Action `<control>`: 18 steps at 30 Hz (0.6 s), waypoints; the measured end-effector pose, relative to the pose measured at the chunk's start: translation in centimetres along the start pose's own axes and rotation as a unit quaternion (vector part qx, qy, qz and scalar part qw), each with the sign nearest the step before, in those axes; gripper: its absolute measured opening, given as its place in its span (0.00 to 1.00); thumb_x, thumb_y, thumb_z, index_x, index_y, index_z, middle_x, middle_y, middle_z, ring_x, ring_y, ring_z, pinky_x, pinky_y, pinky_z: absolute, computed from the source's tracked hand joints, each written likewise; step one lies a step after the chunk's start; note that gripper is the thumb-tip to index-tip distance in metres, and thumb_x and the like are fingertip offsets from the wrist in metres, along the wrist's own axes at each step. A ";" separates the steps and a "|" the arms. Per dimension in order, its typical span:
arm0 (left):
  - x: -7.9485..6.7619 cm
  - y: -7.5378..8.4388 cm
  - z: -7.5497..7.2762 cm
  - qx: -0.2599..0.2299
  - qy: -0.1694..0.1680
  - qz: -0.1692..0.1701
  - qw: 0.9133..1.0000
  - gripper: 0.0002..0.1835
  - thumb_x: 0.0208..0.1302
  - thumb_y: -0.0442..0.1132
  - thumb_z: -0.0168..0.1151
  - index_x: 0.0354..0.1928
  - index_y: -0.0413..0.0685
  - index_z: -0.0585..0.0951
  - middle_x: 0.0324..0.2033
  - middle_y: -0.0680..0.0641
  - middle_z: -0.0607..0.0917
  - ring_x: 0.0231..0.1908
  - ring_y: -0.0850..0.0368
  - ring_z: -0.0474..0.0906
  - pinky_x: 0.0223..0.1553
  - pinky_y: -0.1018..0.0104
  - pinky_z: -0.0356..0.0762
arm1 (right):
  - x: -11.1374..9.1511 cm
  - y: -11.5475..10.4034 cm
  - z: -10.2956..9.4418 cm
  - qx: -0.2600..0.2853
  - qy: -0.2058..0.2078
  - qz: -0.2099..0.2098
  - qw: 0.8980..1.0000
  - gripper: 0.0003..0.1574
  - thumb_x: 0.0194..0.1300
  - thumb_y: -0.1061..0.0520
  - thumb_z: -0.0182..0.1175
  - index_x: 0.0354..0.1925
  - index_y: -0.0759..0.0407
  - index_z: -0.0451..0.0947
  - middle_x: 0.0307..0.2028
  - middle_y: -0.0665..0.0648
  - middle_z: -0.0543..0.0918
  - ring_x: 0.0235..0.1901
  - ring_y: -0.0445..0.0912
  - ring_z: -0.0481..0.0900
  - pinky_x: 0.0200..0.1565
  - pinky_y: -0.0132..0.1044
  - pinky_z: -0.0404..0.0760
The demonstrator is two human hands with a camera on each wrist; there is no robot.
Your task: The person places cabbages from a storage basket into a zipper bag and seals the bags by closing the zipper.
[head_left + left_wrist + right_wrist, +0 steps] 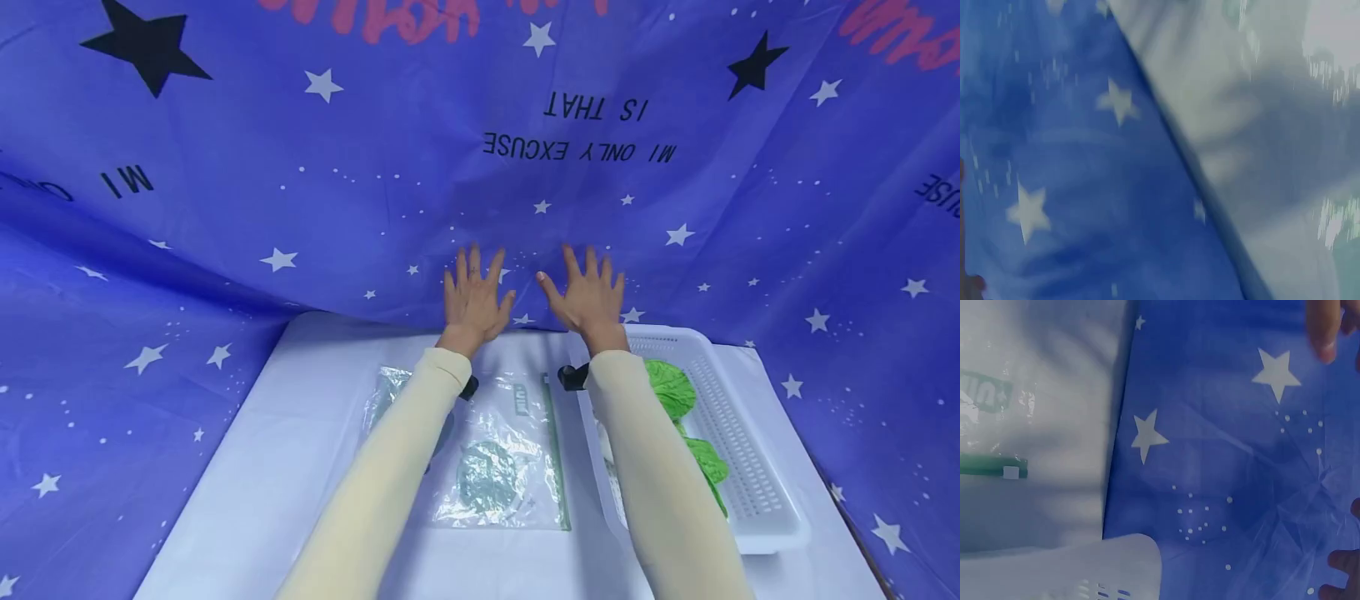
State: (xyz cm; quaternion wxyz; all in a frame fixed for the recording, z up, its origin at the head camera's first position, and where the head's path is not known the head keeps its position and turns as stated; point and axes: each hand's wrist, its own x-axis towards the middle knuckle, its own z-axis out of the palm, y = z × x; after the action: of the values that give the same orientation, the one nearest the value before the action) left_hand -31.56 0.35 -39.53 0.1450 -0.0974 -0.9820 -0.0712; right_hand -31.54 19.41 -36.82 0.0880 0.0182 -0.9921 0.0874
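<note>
My left hand (474, 304) is stretched forward with straight, spread fingers, holding nothing. Beside it my right hand (588, 300) is spread the same way, also with nothing in it. Both are over the far edge of the white table, in front of the blue star-printed cloth (420, 192). A clear plastic zip bag (536, 467) with a green zip strip lies flat below the arms, partly covered by the left sleeve. Right of it stands a white plastic basket (738, 433) holding crumpled bright green things (670, 388); the right sleeve hides part of it.
The white table (225, 500) is enclosed by the hanging blue cloth at the back and sides. A white slider (1011, 472) shows on the bag's green strip in the right wrist view. The left wrist view is blurred.
</note>
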 end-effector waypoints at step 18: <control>-9.7 7.4 9.7 -0.101 -0.205 0.004 0.974 0.15 0.53 0.53 0.64 0.31 0.50 0.84 0.26 0.48 0.82 0.28 0.50 0.81 0.26 0.53 0.75 | -5.0 0.3 3.1 0.023 0.051 -0.063 0.996 0.49 0.67 0.22 0.34 0.75 0.47 0.54 0.71 0.66 0.58 0.69 0.66 0.52 0.63 0.67 0.49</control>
State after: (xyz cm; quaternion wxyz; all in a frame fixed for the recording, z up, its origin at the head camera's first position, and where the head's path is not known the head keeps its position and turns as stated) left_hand -23.54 7.48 -50.82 -0.0693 -0.1280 -0.9782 -0.1484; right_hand -27.21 19.21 -40.76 0.1438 0.0779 -0.9809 0.1054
